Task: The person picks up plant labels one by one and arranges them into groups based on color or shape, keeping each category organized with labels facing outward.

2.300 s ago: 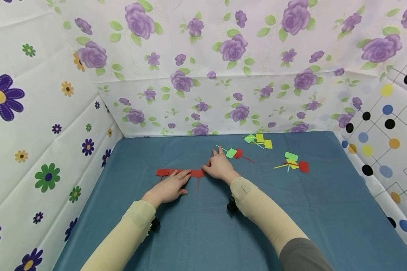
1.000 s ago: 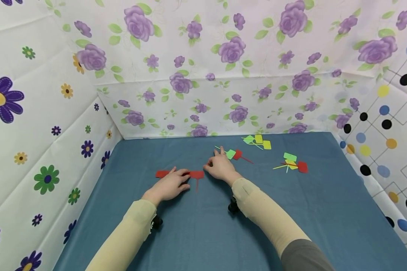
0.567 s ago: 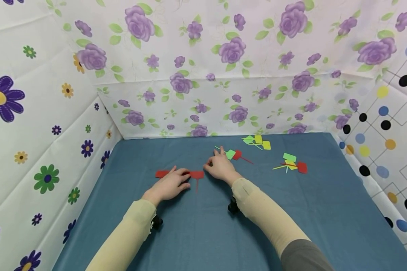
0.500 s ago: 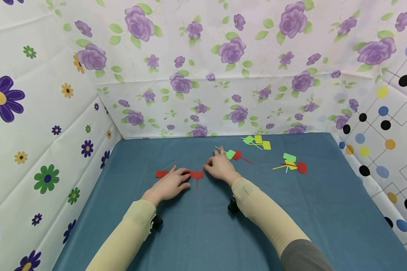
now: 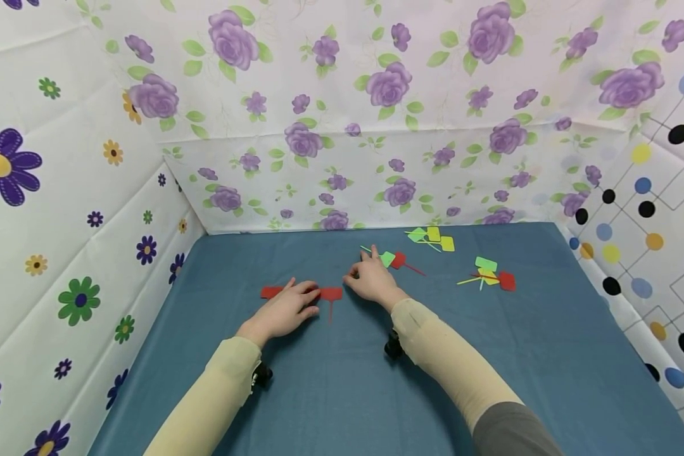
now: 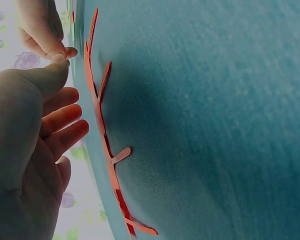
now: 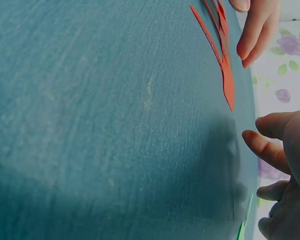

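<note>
Red T-shaped plant labels [image 5: 331, 294] lie head to head in a row on the blue cloth, their stems toward the person. My left hand [image 5: 284, 309] is over the middle of the row, fingers loosely spread, and covers part of it. In the left wrist view several red stems [image 6: 122, 155] stick out from the row beside that hand. Just past the row's right end is my right hand [image 5: 372, 278], with nothing between its bent fingers. The right wrist view shows its thumb and index finger apart, near the end label [image 7: 228, 90].
Behind the right hand lie a green label [image 5: 387, 259] and a red label [image 5: 398, 260]. A pile with yellow labels [image 5: 447, 244] is near the back wall. Farther right, a green label [image 5: 486, 263] and a red label [image 5: 507, 281] lie in another pile. Patterned cloth walls surround the table.
Since the earliest frame my left fingers have eased up from the red labels, and my right fingertips have drawn slightly away from the row's end. In the last half second both hands stay nearly still.
</note>
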`<action>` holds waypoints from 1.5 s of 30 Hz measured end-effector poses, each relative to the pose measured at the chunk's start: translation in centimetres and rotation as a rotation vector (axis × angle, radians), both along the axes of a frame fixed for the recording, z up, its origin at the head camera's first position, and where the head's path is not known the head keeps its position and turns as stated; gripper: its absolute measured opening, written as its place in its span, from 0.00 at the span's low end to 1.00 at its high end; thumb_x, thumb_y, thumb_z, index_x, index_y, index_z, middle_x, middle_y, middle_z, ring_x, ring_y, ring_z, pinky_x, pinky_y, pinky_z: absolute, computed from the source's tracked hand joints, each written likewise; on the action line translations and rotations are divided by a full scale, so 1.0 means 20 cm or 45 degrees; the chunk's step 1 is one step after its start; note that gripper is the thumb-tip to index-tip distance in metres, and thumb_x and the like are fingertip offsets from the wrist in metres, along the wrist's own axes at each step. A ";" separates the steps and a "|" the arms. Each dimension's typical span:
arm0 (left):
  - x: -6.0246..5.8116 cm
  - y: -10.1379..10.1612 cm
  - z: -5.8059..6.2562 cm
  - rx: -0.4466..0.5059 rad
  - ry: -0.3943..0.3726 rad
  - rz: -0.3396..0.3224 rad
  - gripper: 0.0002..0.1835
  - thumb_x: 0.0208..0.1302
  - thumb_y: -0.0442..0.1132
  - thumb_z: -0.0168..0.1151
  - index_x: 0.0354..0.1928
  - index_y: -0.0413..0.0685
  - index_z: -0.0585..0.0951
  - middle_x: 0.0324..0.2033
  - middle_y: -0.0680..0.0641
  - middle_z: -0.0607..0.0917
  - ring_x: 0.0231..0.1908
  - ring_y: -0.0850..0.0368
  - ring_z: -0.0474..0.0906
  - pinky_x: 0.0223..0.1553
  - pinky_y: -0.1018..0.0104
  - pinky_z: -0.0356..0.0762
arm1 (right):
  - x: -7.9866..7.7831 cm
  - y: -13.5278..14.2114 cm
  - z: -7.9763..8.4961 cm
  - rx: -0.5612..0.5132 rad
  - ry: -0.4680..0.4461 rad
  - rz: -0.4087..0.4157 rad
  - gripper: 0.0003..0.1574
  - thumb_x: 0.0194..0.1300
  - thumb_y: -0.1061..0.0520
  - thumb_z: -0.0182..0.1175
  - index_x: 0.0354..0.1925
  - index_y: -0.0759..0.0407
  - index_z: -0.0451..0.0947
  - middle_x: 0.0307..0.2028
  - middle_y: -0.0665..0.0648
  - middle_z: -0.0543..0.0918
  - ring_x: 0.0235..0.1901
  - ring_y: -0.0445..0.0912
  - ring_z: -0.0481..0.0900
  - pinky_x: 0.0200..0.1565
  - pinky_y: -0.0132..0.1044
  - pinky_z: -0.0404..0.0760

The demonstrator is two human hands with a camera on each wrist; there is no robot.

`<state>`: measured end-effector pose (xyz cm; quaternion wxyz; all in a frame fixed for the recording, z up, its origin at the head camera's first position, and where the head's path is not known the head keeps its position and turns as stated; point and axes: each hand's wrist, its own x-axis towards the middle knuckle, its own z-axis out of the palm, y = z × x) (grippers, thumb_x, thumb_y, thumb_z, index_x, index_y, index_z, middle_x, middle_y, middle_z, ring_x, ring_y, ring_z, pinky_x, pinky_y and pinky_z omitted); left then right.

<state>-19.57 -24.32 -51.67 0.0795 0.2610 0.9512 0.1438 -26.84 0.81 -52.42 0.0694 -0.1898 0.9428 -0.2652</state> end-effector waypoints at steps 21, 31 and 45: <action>0.02 0.06 0.00 0.086 -0.076 -0.014 0.34 0.83 0.48 0.60 0.83 0.44 0.65 0.82 0.43 0.64 0.81 0.40 0.56 0.83 0.44 0.47 | 0.00 0.26 -0.02 -0.113 -0.038 -0.053 0.17 0.80 0.44 0.63 0.50 0.54 0.90 0.81 0.72 0.58 0.84 0.66 0.35 0.79 0.64 0.60; 0.02 0.12 0.01 0.041 -0.089 0.004 0.35 0.82 0.51 0.60 0.83 0.47 0.64 0.82 0.46 0.63 0.82 0.45 0.56 0.84 0.48 0.47 | 0.00 0.38 -0.03 -0.093 -0.009 -0.114 0.17 0.79 0.45 0.63 0.48 0.55 0.90 0.81 0.72 0.57 0.83 0.68 0.37 0.75 0.69 0.63; 0.02 0.19 0.00 0.058 -0.048 -0.072 0.35 0.82 0.49 0.61 0.83 0.43 0.65 0.82 0.45 0.62 0.82 0.46 0.56 0.84 0.49 0.46 | 0.02 0.50 0.01 -0.103 -0.002 -0.133 0.16 0.80 0.46 0.63 0.45 0.56 0.90 0.81 0.74 0.55 0.83 0.69 0.37 0.74 0.69 0.66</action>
